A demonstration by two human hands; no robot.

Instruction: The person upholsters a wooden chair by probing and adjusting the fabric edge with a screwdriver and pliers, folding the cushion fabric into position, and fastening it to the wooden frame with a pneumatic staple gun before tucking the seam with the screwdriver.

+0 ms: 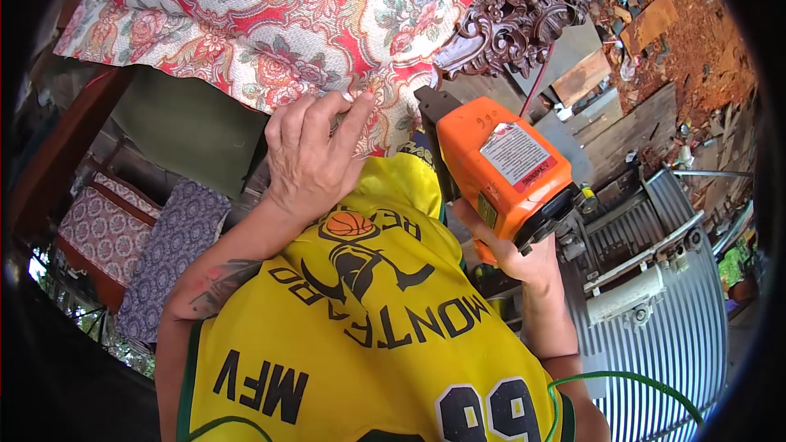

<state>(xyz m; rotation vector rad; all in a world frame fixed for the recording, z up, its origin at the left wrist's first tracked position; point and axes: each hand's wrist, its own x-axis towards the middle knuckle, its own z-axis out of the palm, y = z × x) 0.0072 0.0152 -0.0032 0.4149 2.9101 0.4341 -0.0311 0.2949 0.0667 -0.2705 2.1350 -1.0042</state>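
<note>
My left hand [315,147] is bent over the near edge of a red and white floral fabric [319,24], its thumb and fingertips closed together on the cloth. My right hand [520,258] is wrapped around the handle of an orange staple gun [508,151] with a white warning label. The dark nose of the tool points up and left, close to the fabric's edge and to the right of my left hand. Whether the nose touches the cloth cannot be made out. Dark carved wood [532,0] with scrollwork adjoins the fabric at the top right.
A thin red hose [538,82] runs beside the staple gun. Wooden boards [581,78] and scraps lie on the reddish ground at right. Ribbed metal sheeting [671,336] stands at lower right. Patterned cushions [176,254] and a dark green panel [184,127] are at left.
</note>
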